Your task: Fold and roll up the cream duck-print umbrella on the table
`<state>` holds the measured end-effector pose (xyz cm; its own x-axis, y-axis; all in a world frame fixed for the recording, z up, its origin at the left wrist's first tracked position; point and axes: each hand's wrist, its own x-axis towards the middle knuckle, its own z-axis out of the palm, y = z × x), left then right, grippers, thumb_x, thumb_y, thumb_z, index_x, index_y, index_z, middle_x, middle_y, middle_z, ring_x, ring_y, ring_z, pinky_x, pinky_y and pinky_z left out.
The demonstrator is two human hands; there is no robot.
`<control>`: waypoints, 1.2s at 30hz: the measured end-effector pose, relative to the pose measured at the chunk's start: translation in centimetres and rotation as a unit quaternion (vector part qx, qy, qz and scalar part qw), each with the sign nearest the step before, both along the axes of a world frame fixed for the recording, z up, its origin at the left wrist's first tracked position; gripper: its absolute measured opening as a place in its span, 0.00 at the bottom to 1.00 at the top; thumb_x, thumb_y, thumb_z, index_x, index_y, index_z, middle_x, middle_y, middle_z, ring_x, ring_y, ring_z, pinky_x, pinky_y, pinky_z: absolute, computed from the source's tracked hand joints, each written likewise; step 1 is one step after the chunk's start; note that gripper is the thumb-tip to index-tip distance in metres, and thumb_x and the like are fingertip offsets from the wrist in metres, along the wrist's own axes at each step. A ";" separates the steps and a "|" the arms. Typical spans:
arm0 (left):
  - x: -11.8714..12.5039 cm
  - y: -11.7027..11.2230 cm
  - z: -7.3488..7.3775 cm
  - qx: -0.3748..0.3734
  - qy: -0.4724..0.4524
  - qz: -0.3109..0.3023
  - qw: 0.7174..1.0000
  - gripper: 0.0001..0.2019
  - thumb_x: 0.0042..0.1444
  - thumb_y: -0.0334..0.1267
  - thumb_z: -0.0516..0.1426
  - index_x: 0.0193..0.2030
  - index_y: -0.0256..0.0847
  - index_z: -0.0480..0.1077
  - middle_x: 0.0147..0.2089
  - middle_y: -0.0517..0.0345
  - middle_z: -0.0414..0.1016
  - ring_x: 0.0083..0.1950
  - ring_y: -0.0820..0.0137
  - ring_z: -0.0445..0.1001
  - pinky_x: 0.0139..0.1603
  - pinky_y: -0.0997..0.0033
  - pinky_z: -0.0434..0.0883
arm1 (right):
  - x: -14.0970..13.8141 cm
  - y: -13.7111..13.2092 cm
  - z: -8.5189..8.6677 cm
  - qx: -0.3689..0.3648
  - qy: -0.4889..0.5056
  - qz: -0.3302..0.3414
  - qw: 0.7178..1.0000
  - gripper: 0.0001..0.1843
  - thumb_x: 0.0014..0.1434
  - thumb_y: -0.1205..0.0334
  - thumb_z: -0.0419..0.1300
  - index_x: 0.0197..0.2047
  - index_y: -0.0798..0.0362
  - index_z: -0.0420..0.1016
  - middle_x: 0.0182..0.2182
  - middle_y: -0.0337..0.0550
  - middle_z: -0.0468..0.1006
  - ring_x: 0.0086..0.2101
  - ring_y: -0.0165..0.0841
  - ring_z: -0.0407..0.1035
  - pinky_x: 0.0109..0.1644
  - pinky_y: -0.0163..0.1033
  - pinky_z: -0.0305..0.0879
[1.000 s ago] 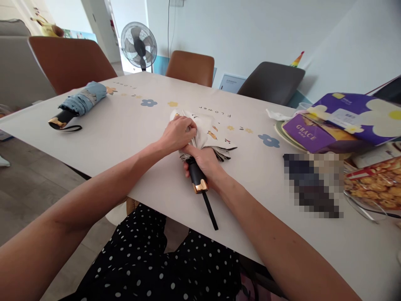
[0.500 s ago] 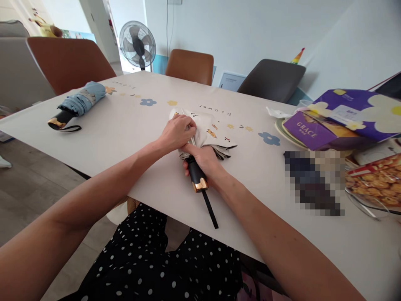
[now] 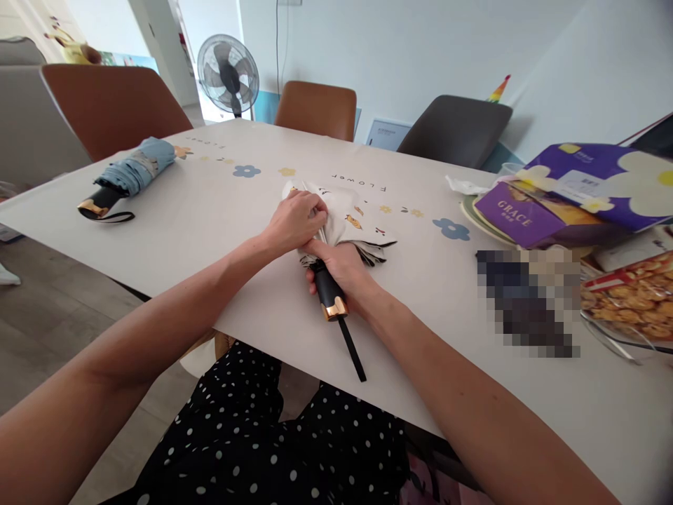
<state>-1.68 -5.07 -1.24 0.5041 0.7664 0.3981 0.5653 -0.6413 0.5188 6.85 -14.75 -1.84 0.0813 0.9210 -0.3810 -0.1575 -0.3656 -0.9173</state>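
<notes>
A white folding umbrella [image 3: 353,219] with small printed figures lies on the white table [image 3: 221,217] in front of me. My right hand [image 3: 344,270] is wrapped round its black handle, whose gold end cap and black wrist strap stick out toward me. My left hand [image 3: 294,221] is closed on the gathered white canopy folds just above the handle. The two hands touch each other.
A rolled light-blue umbrella [image 3: 129,175] lies at the table's far left. At the right stand a purple box [image 3: 562,200] on a plate, a tray of biscuits [image 3: 628,308] and a blurred dark item. Chairs [image 3: 315,109] ring the table; a fan [image 3: 228,68] stands behind.
Nothing of note has moved; both hands keep the same hold on the white umbrella, and the view has shifted very slightly.
</notes>
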 end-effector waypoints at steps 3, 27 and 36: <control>0.0 -0.1 0.1 0.003 -0.002 -0.001 1.000 0.08 0.50 0.33 0.50 0.32 0.41 0.71 0.37 0.56 0.72 0.48 0.66 0.64 0.48 0.70 0.63 | 0.0 0.0 0.1 0.000 0.000 0.002 1.000 0.09 0.47 0.60 0.59 0.25 0.55 0.63 0.13 0.39 0.67 0.12 0.30 0.63 0.13 0.33 0.61; 0.0 0.0 0.0 0.006 0.011 -0.004 1.000 0.08 0.50 0.34 0.50 0.32 0.42 0.70 0.37 0.56 0.72 0.49 0.65 0.63 0.48 0.68 0.63 | 0.0 0.0 -0.1 0.012 0.007 0.007 1.000 0.09 0.48 0.59 0.60 0.27 0.55 0.65 0.13 0.38 0.67 0.12 0.29 0.62 0.13 0.33 0.62; 0.0 0.0 0.0 0.007 0.014 -0.007 1.000 0.09 0.50 0.33 0.50 0.33 0.42 0.71 0.37 0.55 0.72 0.49 0.65 0.63 0.48 0.68 0.63 | 0.0 -0.1 0.0 0.023 0.008 0.007 1.000 0.12 0.47 0.56 0.61 0.27 0.55 0.65 0.13 0.38 0.67 0.12 0.29 0.61 0.13 0.33 0.62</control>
